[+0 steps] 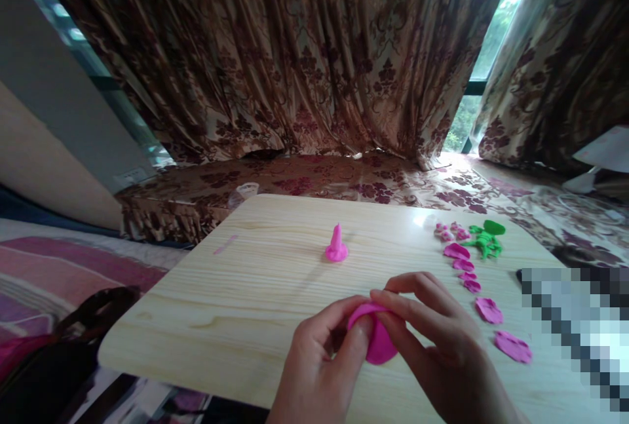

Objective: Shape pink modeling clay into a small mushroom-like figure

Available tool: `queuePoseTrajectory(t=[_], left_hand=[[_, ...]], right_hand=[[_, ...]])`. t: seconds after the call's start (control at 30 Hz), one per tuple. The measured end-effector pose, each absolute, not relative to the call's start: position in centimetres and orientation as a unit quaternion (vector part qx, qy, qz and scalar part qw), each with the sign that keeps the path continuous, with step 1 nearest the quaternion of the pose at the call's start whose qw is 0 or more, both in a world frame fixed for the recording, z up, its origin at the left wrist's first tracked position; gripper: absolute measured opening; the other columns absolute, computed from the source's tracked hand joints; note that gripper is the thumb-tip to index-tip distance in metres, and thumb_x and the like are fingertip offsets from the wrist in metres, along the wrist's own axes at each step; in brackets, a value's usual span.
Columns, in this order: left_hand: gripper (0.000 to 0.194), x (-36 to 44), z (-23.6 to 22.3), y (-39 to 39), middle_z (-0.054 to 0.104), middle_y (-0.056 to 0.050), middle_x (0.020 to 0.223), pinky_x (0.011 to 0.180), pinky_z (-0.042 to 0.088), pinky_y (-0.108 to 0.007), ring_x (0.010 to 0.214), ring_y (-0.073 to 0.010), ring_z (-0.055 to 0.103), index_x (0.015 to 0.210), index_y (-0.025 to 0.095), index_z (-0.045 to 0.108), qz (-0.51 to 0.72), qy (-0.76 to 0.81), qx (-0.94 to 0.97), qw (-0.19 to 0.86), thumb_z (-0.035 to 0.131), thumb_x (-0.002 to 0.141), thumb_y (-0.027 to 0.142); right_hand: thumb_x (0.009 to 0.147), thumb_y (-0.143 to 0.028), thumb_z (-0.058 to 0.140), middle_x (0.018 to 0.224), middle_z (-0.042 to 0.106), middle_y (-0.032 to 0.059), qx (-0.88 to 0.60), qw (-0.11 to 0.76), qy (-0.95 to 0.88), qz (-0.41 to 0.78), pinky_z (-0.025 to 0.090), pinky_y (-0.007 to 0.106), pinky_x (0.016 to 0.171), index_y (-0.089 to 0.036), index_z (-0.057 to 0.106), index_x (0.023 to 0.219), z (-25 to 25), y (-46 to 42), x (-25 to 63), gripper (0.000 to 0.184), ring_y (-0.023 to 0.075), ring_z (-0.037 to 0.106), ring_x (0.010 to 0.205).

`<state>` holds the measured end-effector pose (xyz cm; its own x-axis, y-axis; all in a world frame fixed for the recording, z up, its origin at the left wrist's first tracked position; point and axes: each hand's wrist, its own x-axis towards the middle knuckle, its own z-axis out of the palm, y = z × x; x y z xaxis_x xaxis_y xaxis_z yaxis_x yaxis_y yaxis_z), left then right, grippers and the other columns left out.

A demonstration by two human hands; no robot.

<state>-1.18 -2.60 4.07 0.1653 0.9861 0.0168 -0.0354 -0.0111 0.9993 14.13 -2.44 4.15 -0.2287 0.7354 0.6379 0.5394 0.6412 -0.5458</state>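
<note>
Between left hand (322, 342) and right hand (445, 326), pink sheet (383, 345) is pinched by nearly closed fingers, viewer's side of pink cone (337, 242), slightly right.
Left of cone: striped bedding (93, 260), pale table (196, 309). Cone stood upright, left hand nearer; curtain (314, 50) behind. Right of cone: flat pink pieces (488, 310), green figure (486, 244).

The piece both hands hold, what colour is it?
The piece is bright pink, shown in the head view.
</note>
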Motion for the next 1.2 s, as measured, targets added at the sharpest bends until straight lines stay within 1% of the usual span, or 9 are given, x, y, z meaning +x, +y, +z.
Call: queuePoseTrajectory(t=[0.17,0.3,0.47,0.57,0.63,0.73,0.9,1.07,1.2], left_hand=[[0.024,-1.5,4.1,-2.5,0.074,-0.003,0.093,0.074,0.05,-0.02,0.086,-0.016,0.065,0.103,0.02,0.072,0.465,0.423,0.54,0.559,0.057,0.086,0.028],[0.024,-1.5,3.9,-2.6,0.073,-0.004,0.094,0.076,0.051,-0.022,0.086,-0.0167,0.065,0.103,0.02,0.072,0.479,0.423,0.515,0.571,0.058,0.085,0.028],[0.023,-1.4,3.8,-2.6,0.073,-0.004,0.094,0.077,0.051,-0.021,0.087,-0.0165,0.066,0.101,0.019,0.071,0.486,0.432,0.49,0.58,0.06,0.083,0.029],[0.024,-1.2,3.4,-2.4,0.072,-0.003,0.094,0.079,0.051,-0.021,0.088,-0.0155,0.065,0.103,0.02,0.069,0.484,0.438,0.506,0.564,0.064,0.08,0.025],[0.023,-1.1,2.9,-2.2,0.07,-0.002,0.088,0.075,0.052,-0.021,0.08,-0.0142,0.065,0.102,0.019,0.068,0.488,0.454,0.52,0.534,0.064,0.079,0.022],[0.019,-1.0,2.6,-2.2,0.067,0.001,0.076,0.067,0.052,-0.019,0.07,-0.0122,0.063,0.097,0.019,0.07,0.492,0.461,0.548,0.495,0.063,0.079,0.02],[0.016,-1.3,3.2,-2.3,0.064,-0.001,0.077,0.066,0.051,-0.02,0.071,-0.0129,0.062,0.091,0.019,0.072,0.481,0.439,0.612,0.449,0.059,0.081,0.019],[0.018,-1.3,3.1,-2.0,0.065,-0.002,0.075,0.064,0.051,-0.021,0.068,-0.0136,0.062,0.093,0.017,0.07,0.476,0.486,0.576,0.453,0.06,0.081,0.024],[0.017,-1.1,2.9,-2.2,0.067,-0.002,0.077,0.064,0.052,-0.022,0.068,-0.0144,0.064,0.093,0.016,0.066,0.489,0.49,0.538,0.481,0.061,0.079,0.026]], right_hand=[[0.082,-0.012,0.061,0.096,0.06,0.0053,-0.429,0.477,-0.759,0.111,0.053,0.029,0.071,-0.024,0.06,0.118,4.0,-2.5,14.0,0.037,0.0169,0.059,0.088],[0.083,-0.009,0.058,0.096,0.058,0.0036,-0.421,0.46,-0.774,0.109,0.052,0.025,0.067,-0.027,0.064,0.109,3.8,-2.5,14.3,0.033,0.0149,0.059,0.087],[0.081,-0.012,0.062,0.098,0.059,0.0046,-0.437,0.474,-0.754,0.129,0.051,0.03,0.078,-0.023,0.054,0.124,3.6,-2.4,14.3,0.044,0.0167,0.057,0.092],[0.083,-0.01,0.059,0.095,0.059,0.0025,-0.449,0.46,-0.752,0.149,0.049,0.028,0.072,-0.026,0.062,0.109,3.4,-2.3,14.0,0.031,0.0158,0.056,0.09],[0.083,-0.009,0.058,0.093,0.059,0.002,-0.453,0.461,-0.747,0.156,0.049,0.028,0.072,-0.026,0.064,0.103,3.3,-2.3,13.9,0.027,0.0158,0.056,0.089],[0.083,-0.011,0.059,0.095,0.059,0.0029,-0.458,0.459,-0.742,0.17,0.049,0.03,0.075,-0.025,0.063,0.104,3.3,-2.3,14.0,0.026,0.0171,0.056,0.09],[0.083,-0.01,0.058,0.089,0.059,0.0008,-0.452,0.433,-0.756,0.192,0.047,0.028,0.068,-0.028,0.066,0.099,3.5,-2.0,14.3,0.026,0.0166,0.055,0.085],[0.082,-0.017,0.063,0.1,0.061,0.0027,-0.479,0.462,-0.715,0.214,0.048,0.029,0.079,-0.025,0.061,0.11,2.8,-1.8,14.2,0.029,0.0168,0.058,0.092],[0.081,-0.013,0.062,0.083,0.062,0.0007,-0.484,0.447,-0.712,0.244,0.048,0.026,0.069,-0.021,0.064,0.087,3.0,-1.8,14.0,0.01,0.0146,0.06,0.077]])
